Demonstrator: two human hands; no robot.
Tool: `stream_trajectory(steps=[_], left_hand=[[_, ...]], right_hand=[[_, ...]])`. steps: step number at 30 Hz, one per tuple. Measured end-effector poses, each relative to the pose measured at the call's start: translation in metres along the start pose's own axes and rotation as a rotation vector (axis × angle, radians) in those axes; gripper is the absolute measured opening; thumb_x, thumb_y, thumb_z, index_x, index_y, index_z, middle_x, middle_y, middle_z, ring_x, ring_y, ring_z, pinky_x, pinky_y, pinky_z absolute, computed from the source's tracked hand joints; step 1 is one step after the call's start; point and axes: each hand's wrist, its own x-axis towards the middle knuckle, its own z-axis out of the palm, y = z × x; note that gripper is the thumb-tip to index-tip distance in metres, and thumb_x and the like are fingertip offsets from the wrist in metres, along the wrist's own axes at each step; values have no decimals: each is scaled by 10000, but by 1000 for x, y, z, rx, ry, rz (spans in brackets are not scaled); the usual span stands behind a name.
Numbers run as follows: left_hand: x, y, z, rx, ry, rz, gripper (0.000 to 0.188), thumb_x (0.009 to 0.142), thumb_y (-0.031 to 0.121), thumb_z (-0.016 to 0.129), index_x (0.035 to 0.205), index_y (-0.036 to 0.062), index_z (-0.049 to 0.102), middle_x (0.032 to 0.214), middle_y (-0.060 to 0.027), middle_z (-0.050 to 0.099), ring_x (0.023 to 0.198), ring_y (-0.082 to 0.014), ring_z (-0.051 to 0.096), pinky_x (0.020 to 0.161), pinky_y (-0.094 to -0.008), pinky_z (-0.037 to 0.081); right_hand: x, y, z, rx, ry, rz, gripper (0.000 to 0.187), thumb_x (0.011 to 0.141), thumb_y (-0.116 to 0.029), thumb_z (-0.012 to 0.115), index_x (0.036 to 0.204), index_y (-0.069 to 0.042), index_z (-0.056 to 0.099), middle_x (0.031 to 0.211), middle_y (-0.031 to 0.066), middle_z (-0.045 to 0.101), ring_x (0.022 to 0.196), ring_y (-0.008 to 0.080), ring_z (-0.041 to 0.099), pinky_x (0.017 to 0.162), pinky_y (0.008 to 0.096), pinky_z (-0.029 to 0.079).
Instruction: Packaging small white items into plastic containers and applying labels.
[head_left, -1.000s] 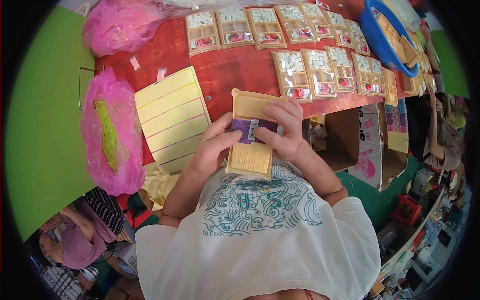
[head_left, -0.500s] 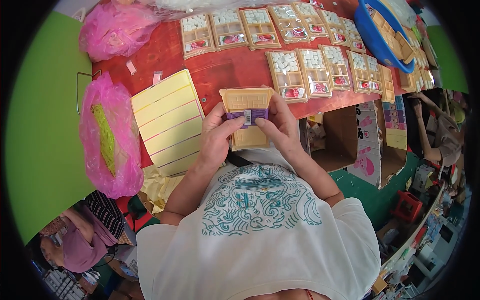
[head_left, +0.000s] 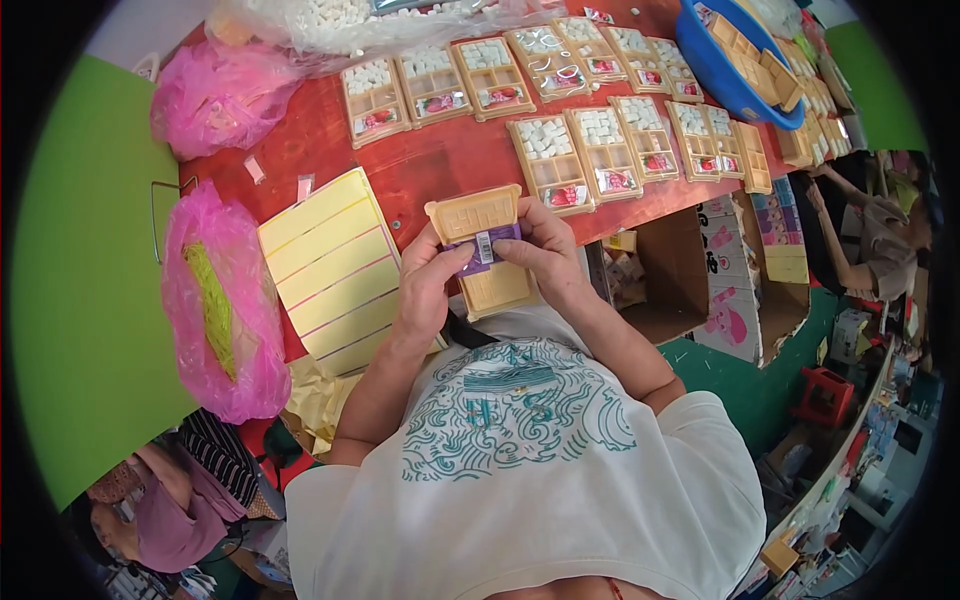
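Note:
Between both hands is a tan plastic tray (head_left: 477,216), its moulded underside facing me. A purple paper band (head_left: 505,235) with a white barcode patch wraps across its middle. My left hand (head_left: 425,285) grips the left edge, thumb lying on the band. On the opposite edge my right hand (head_left: 556,262) is closed the same way, its thumb pressing the band near the barcode. The fingers behind the tray are mostly hidden. A sheet of yellow label strips (head_left: 325,270) lies left of my left hand.
Filled trays (head_left: 548,160) with white cubes stand in rows on the red table (head_left: 440,160). A blue basin (head_left: 735,85) holds empty trays. Pink plastic bags (head_left: 225,300) lie at the left. Open cardboard boxes (head_left: 690,270) stand below the table's right edge. Other people sit at both sides.
The tray has tilted slightly and sits a little lower and further left in view, still in both hands. The whole view has shifted slightly, showing more of the table's far side.

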Motion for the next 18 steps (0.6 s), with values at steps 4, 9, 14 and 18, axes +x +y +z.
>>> stream_trajectory(steps=[4,9,14,18], left_hand=[[-7,4,-9,507,-110,386,236,883,34,602,1118,16,616,1169,-118,620,1073,-214,596,925,-339,474],[-11,17,3,924,-117,1041,304,800,75,725,1075,20,607,1176,-236,570,1117,-427,558,961,-492,467],[-9,4,3,1078,-76,1239,338,704,30,756,1027,83,671,1236,-209,541,1125,-405,548,948,-474,476],[-13,0,4,1187,-139,1168,346,744,-12,696,1082,62,683,1297,-238,514,1187,-432,516,1008,-487,439]], right_hand=[[-8,-18,-3,-196,-58,-152,461,844,-4,598,1294,-17,498,1319,73,504,1143,129,521,961,293,424],[-14,-28,-12,-216,96,-247,668,761,-22,533,1415,24,405,1491,113,372,1363,210,373,1084,363,335],[-25,-37,4,528,96,109,593,824,-20,561,1399,17,422,1387,142,498,1277,217,480,1064,369,382],[-23,-24,0,374,75,64,517,837,-19,585,1340,24,474,1224,116,623,1095,194,607,968,327,458]])
